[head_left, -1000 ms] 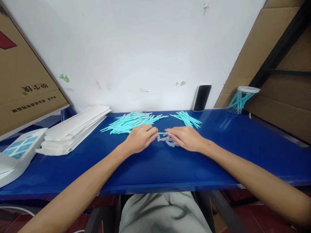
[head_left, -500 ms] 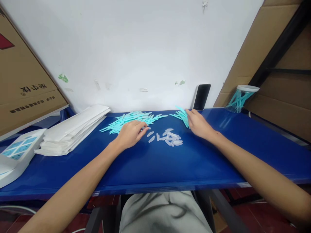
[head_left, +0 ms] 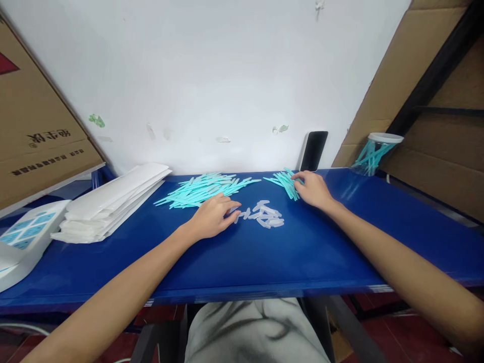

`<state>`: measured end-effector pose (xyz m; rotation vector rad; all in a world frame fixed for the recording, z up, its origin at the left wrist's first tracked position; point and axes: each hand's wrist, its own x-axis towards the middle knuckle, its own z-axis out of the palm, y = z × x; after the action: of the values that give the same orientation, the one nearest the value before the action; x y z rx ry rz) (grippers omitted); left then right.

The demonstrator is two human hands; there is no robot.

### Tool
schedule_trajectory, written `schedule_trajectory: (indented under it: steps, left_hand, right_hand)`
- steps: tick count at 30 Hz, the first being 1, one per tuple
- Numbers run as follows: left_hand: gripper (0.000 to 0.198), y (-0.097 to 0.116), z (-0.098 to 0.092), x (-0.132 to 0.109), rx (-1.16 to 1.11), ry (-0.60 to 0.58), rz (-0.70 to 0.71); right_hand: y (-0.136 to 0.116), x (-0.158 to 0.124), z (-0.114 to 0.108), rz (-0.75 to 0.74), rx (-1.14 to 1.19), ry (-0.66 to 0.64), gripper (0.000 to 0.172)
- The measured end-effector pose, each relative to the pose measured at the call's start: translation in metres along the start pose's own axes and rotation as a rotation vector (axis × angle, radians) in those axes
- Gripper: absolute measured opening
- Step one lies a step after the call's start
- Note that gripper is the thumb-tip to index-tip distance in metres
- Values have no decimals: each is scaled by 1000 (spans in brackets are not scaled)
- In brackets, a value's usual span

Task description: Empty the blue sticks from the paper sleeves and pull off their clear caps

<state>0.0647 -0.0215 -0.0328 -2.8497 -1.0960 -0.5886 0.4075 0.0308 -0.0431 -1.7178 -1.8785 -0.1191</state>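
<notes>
My left hand (head_left: 216, 216) is at the left edge of a small pile of clear, thin plastic caps or sleeves (head_left: 269, 216). Its thumb and index finger are apart, reaching over a couple of loose clear pieces. Behind it spreads a large heap of thin teal sticks (head_left: 200, 189), their exact kind unclear. My right hand (head_left: 313, 189) rests at the right side of a smaller heap of the same teal sticks (head_left: 285, 182). Its thumb and index finger are parted, and no stick shows gripped between them.
A stack of white paper-like sleeves (head_left: 113, 201) lies left, beside a white device with blue panels (head_left: 30, 232). A black-faced phone-like object (head_left: 313, 151) leans on the wall. A clear jar of teal sticks (head_left: 372, 154) stands right. Cardboard (head_left: 45, 111) flanks the blue table (head_left: 242, 267).
My left hand has moved right and nearer, from the large stick heap to the clear pieces. My right hand has let go of a teal stick on the small heap and shifted slightly right.
</notes>
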Motion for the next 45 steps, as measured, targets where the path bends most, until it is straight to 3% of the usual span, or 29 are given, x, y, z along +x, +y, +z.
schedule_trajectory:
  steps: [10,18,26,33,38,45]
  left_hand:
    - [40,-27,2,-4,230,163,-183]
    - [39,-31,7,-6,298,104,-214]
    - [28,-32,5,-6,279,128,-225]
    - [34,-34,5,-3,324,90,-258]
    - [33,-39,11,6,303,133,-346]
    - [30,-32,11,9,333,120,-348]
  right_hand:
    - [4,1,8,-101,-74,-89,43]
    - [-1,-2,4,-94,-73,-99,42]
    - [-16,-9,0,-236,14,-106,37]
    - [-19,-11,-1,-224,68,-139,33]
    - [-23,-12,-1,-194,100,-205,34]
    - [-26,-14,-1,-197,138,-225,34]
